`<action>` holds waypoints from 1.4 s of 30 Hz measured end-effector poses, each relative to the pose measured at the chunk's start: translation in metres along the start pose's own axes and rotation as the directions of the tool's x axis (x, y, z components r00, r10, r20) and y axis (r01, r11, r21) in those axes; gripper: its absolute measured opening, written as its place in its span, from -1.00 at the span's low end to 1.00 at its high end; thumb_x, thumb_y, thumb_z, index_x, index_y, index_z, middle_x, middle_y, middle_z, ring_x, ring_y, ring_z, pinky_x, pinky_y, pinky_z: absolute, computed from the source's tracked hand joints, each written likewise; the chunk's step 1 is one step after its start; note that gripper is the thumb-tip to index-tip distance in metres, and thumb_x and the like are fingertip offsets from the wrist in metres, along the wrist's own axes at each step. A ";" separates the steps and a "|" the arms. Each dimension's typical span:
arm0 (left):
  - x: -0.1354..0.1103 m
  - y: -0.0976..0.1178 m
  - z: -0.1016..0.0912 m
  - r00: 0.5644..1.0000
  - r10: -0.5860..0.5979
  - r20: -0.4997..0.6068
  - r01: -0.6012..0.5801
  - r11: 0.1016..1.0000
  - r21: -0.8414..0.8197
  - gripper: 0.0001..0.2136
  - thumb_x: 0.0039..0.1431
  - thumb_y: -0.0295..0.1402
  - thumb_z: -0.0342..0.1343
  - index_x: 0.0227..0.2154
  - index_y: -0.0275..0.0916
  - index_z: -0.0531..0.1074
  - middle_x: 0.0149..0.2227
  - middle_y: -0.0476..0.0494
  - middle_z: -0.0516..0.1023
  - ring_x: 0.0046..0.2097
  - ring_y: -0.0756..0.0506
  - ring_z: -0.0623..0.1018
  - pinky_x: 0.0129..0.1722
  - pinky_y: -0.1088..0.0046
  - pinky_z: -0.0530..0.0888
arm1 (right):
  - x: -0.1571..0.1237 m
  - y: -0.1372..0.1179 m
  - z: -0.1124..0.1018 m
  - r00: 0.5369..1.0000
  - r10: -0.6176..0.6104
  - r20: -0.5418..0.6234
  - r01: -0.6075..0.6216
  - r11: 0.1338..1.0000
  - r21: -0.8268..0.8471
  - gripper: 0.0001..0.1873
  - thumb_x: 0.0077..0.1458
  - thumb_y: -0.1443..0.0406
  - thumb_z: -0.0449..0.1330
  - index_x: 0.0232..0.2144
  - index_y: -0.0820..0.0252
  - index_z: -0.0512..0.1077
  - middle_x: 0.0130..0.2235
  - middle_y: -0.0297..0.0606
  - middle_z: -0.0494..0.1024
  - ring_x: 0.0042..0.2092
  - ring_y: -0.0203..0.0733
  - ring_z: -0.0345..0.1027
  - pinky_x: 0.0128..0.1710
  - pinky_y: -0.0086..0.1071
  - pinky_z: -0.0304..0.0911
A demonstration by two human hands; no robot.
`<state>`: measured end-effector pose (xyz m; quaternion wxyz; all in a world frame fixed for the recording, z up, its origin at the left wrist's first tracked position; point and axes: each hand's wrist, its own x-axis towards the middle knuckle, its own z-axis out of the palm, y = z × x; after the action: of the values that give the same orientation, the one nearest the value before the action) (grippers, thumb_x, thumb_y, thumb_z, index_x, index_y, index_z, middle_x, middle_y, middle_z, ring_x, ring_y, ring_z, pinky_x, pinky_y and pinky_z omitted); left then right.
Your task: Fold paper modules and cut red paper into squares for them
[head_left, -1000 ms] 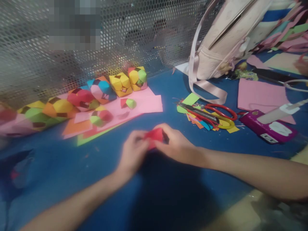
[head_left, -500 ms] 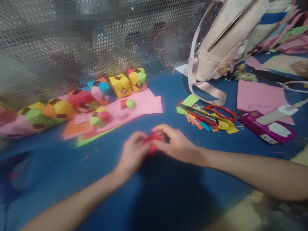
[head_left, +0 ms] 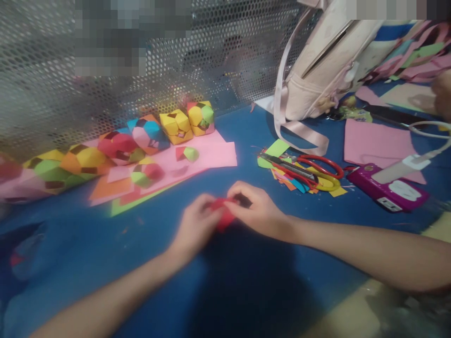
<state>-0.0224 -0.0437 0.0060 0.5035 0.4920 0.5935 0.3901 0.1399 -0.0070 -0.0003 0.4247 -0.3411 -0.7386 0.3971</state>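
Observation:
Between my two hands is a small piece of red paper (head_left: 226,218), held just above the blue surface (head_left: 151,263). My left hand (head_left: 198,220) pinches its left side, thumb and fingers together. From the right, my right hand (head_left: 259,209) grips the other side with bent fingers. The fingers cover much of the paper, and blur hides its folds. Beyond my hands lie pink paper sheets (head_left: 218,155) with a small red and green folded piece (head_left: 187,153) and a partly built folded paper piece (head_left: 146,174) on them.
Several colourful folded paper balls (head_left: 175,126) line the perforated metal panel (head_left: 218,61). To the right are scissors (head_left: 327,173) on paper scraps, a purple device (head_left: 387,188) with a white plug, pink paper (head_left: 380,145) and a pale bag (head_left: 317,70). Another person's hand (head_left: 443,94) shows at the right edge.
The red paper shows a little more below my fingers, and my hands have shifted slightly. At the right edge, the other person's hand has moved. The whole view has shifted slightly.

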 end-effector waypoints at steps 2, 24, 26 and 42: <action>0.000 0.000 -0.001 1.000 0.008 0.004 -0.007 1.000 -0.005 -0.87 0.02 -0.32 0.18 -0.44 -0.24 0.36 -0.55 0.08 0.45 -0.55 0.04 0.45 -0.50 0.54 0.39 | -0.001 -0.001 -0.001 1.000 -0.015 0.013 0.015 1.000 0.008 -0.92 0.08 0.40 0.11 -0.43 0.17 0.29 -0.41 -0.41 0.34 -0.38 -0.36 0.20 -0.35 -0.46 0.18; 0.009 -0.012 -0.006 0.999 0.005 -0.037 -0.008 0.996 -0.088 -0.74 0.00 -0.18 0.22 -0.39 -0.27 0.37 -0.47 -0.06 0.54 -0.54 0.00 0.46 -0.51 0.48 0.41 | 0.031 -0.008 -0.057 0.942 0.129 -0.311 -0.059 0.973 0.225 -0.59 0.10 0.27 0.11 0.03 0.07 0.23 -0.15 -0.29 0.47 -0.41 -0.37 0.33 -0.41 -0.40 0.30; 0.009 -0.010 -0.004 0.999 -0.001 -0.041 -0.003 0.997 -0.078 -0.76 0.00 -0.20 0.21 -0.40 -0.27 0.37 -0.49 -0.04 0.53 -0.55 0.01 0.46 -0.52 0.50 0.40 | 0.023 -0.010 -0.046 0.983 0.132 -0.128 -0.111 0.981 0.161 -0.70 0.10 0.25 0.13 -0.08 0.14 0.30 -0.19 -0.26 0.50 -0.38 -0.34 0.35 -0.37 -0.38 0.32; 0.002 0.001 -0.002 0.998 0.064 0.029 -0.065 0.997 0.039 -0.89 0.08 -0.30 0.11 -0.43 -0.23 0.41 -0.55 0.02 0.48 -0.51 0.00 0.45 -0.48 0.52 0.38 | 0.002 0.003 -0.004 0.956 -0.292 0.005 0.289 0.944 -0.161 -0.85 0.10 0.47 0.05 -0.42 0.14 0.28 -0.40 -0.33 0.39 -0.34 -0.30 0.30 -0.32 -0.40 0.27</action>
<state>-0.0238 -0.0413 0.0065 0.4889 0.5264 0.5779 0.3873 0.1429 -0.0029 -0.0012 0.4567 -0.2653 -0.8063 0.2663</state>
